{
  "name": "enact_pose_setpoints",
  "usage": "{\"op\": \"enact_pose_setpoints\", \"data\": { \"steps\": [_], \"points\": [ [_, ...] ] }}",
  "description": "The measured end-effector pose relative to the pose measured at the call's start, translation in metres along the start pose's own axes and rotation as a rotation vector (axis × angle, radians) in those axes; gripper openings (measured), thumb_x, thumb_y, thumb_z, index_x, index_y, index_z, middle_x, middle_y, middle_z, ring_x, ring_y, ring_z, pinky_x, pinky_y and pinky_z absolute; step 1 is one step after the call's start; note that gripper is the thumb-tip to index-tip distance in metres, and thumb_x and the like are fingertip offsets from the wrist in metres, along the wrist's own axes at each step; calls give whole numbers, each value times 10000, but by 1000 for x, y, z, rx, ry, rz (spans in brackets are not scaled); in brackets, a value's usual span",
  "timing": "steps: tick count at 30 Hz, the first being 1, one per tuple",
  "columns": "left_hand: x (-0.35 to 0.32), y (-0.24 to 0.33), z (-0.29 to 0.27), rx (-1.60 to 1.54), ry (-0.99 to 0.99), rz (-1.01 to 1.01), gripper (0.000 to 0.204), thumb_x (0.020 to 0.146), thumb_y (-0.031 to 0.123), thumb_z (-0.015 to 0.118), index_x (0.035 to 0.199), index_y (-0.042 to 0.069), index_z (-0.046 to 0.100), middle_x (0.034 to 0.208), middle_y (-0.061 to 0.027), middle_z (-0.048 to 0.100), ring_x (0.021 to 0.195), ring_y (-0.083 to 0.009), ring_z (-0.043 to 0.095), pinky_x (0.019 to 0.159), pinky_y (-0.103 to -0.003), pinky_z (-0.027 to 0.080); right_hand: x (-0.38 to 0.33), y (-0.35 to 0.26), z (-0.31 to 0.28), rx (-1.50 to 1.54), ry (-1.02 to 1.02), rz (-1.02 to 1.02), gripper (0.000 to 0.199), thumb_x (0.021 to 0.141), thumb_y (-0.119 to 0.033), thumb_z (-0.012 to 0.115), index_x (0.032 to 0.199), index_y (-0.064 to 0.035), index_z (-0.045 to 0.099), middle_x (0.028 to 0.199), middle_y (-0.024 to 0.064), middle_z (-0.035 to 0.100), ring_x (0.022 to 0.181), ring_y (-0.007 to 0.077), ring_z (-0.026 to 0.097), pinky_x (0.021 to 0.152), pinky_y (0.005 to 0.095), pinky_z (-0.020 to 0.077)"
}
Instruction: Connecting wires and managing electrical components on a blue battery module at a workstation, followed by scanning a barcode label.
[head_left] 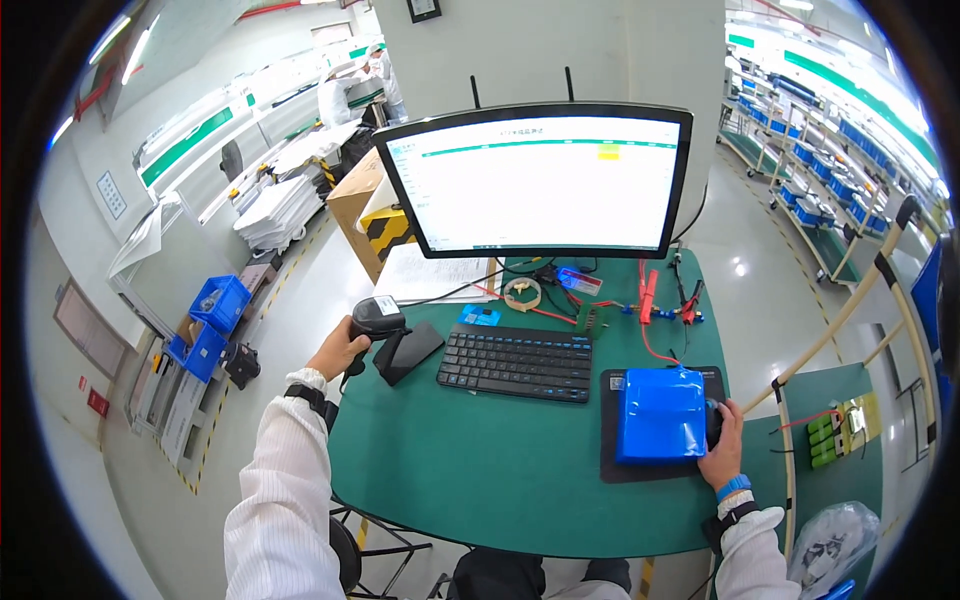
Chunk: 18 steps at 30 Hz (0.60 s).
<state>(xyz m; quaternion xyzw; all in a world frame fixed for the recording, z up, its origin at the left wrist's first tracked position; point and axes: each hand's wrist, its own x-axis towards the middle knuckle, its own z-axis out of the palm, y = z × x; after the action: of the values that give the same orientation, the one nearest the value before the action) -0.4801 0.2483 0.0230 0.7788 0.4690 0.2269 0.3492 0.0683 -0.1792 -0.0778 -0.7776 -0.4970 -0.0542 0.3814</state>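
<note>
Holding a black handheld scanner (378, 318) in the left hand (338, 350), at left of centre in the frame, with fingers wrapped and clamped around its handle. Curled around a black mouse (714, 424) with the right hand (725, 442), right of centre, just beside a blue-wrapped block (662, 415); too hidden to tell whether touching the block with the thumb. Lying flat on a dark mat (615, 472), that block, with a red wire running up from its top edge. Near the middle of the frame, on the green table (470, 450), a black keyboard (515, 366) and, beside it, a flat dark object (410, 355).

At far left, two blue bins: in the upper bin (238, 308), greyish items, too small to name; in the lower bin (207, 358), brownish pieces, equally unclear. Upper left of centre, behind the monitor's edge, a cardboard box (352, 215), with contents hidden from view. At upper right, on wheeled racks, rows of blue trays (844, 190), with small dark and pale items inside, too small to tell. At lower right, a clear plastic bag (835, 545), crumpled, with contents too blurred to tell. Above it, outside any container, a group of green cells (824, 442).
</note>
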Motion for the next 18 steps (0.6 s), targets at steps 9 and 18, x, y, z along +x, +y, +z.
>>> {"op": "enact_pose_setpoints", "data": {
  "steps": [9,18],
  "points": [
    [-9,9,5,-30,15,-39,712,728,165,804,1313,-39,453,1165,-164,615,1093,-235,585,1002,-329,435,-2,1,0,10,1,-21,632,766,-36,690,1332,13,414,1414,238,385,1292,445,416,1096,449,358],
    [-14,-8,6,44,93,-76,782,747,185,804,1370,-47,393,1256,-183,572,1140,-264,563,986,-368,446,-1,6,2,-3,-3,-3,647,761,-52,705,1338,0,416,1418,242,387,1307,439,404,1104,452,349]
  ]
}}
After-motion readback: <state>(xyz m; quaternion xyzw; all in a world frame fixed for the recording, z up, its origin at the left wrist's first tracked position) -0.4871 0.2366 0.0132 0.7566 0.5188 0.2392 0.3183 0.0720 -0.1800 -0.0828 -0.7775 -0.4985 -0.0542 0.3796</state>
